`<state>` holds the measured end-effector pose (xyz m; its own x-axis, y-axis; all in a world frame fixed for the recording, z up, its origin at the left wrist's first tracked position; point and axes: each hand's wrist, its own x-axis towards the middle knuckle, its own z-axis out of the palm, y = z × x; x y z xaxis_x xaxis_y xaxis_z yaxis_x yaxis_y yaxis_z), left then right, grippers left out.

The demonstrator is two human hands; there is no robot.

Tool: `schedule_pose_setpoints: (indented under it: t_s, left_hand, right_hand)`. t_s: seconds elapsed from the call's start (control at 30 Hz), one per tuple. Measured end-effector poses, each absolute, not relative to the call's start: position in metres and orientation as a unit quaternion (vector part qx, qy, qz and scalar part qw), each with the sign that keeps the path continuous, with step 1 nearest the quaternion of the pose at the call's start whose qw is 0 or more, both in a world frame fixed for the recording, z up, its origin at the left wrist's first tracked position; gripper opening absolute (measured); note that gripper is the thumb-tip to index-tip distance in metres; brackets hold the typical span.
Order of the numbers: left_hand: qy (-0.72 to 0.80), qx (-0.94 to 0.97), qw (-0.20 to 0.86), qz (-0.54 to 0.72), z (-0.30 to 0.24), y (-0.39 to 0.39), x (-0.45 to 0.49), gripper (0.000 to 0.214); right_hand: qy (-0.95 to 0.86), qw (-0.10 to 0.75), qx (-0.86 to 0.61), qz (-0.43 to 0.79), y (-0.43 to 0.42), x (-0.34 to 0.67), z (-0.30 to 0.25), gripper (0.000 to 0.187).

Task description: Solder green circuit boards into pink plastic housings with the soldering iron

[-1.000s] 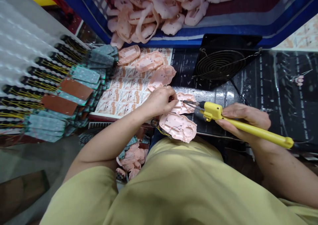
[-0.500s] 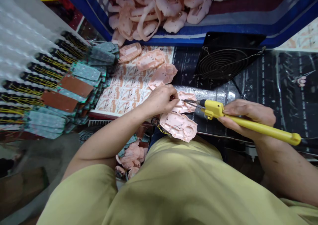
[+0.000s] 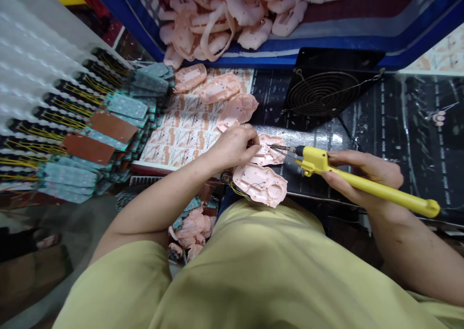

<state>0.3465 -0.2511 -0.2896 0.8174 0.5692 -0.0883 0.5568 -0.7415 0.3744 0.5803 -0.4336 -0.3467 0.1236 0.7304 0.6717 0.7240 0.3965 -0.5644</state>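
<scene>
The bare left hand [image 3: 236, 146] curls its fingers [image 3: 253, 135], forearm [image 3: 163, 198] slanting forward. The bare right hand [image 3: 377, 170] is wrapped closed.

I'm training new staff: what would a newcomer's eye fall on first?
Likely the yellow tool in the right hand, its tip at a pink shell beside the left hand. Then the blue crate of pink parts beyond, and circuit boards stacked at left.

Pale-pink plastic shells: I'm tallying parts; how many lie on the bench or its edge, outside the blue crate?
5: three shells beyond the left hand, one partly beneath it, one nearest the yellow-green shirt. Others may be hidden.
</scene>
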Motion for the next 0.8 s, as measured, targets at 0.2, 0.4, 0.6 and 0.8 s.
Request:
schedule_pose_setpoints:
  t_s: [0.2, 0.4, 0.6, 0.8]
  left_hand:
    - [0.299, 0.935, 0.189, 0.013, -0.289, -0.252, 0.346, 0.012]
    - [0.301, 0.938, 0.172, -0.001, -0.289, -0.252, 0.347, 0.012]
    - [0.295, 0.938, 0.182, 0.011, -0.290, -0.251, 0.347, 0.012]
    - [0.291, 0.939, 0.182, -0.005, -0.289, -0.256, 0.347, 0.012]
  right_hand:
    - [-0.668, 0.574, -0.471, 0.047, -0.424, 0.578, -0.348, 0.024]
    - [-0.717, 0.552, -0.421, 0.065, -0.415, 0.582, -0.338, 0.028]
    - [-0.663, 0.608, -0.433, 0.062, -0.421, 0.591, -0.341, 0.028]
    - [-0.634, 0.517, -0.573, -0.047, -0.433, 0.584, -0.349, 0.018]
